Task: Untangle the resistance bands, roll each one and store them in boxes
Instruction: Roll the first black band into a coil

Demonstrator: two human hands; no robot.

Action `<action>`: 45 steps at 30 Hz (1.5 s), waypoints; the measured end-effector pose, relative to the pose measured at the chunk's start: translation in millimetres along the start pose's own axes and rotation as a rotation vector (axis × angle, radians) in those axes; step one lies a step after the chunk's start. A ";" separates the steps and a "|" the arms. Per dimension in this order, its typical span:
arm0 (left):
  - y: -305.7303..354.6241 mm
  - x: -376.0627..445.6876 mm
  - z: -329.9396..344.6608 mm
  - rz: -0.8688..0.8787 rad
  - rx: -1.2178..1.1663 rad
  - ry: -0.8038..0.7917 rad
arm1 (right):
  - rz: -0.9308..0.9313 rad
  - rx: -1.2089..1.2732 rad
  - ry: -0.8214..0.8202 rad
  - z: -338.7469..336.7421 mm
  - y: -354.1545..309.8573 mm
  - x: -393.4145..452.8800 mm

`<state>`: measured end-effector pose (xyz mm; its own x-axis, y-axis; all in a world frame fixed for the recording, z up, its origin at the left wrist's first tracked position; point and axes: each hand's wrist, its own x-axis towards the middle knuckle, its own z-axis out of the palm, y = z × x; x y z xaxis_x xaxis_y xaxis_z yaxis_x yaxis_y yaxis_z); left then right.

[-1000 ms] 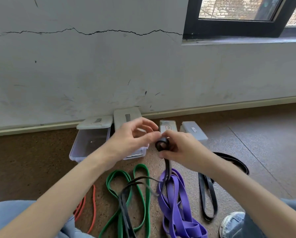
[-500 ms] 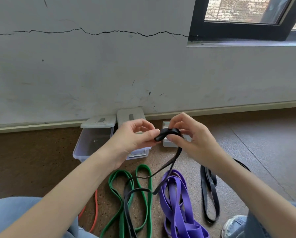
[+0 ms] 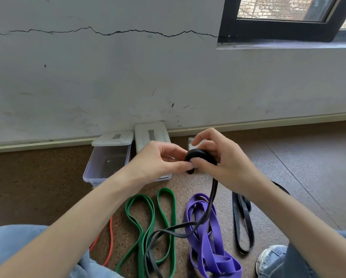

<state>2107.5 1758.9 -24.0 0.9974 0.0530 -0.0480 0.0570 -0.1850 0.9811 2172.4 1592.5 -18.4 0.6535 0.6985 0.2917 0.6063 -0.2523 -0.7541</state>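
Orange band peeks out by our knee, then the green band lies looped on the floor below the clear box. Up front, our left hand and right hand both pinch the black band, partly coiled between our fingertips, its tail trailing over the purple band. Another black band lies rightmost.

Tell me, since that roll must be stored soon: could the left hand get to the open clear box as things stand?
Probably yes. The open clear box sits just beyond the left hand with nothing between, but that hand is pinching the black roll.
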 end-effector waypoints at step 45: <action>-14.5 2.9 19.5 -0.089 -0.450 0.183 | 0.194 0.347 0.208 30.0 13.4 -10.9</action>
<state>2110.4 1742.5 -42.1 0.9634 0.2283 -0.1406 0.0768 0.2677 0.9604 2159.8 1601.6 -49.3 0.8390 0.5017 0.2106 0.2987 -0.1010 -0.9490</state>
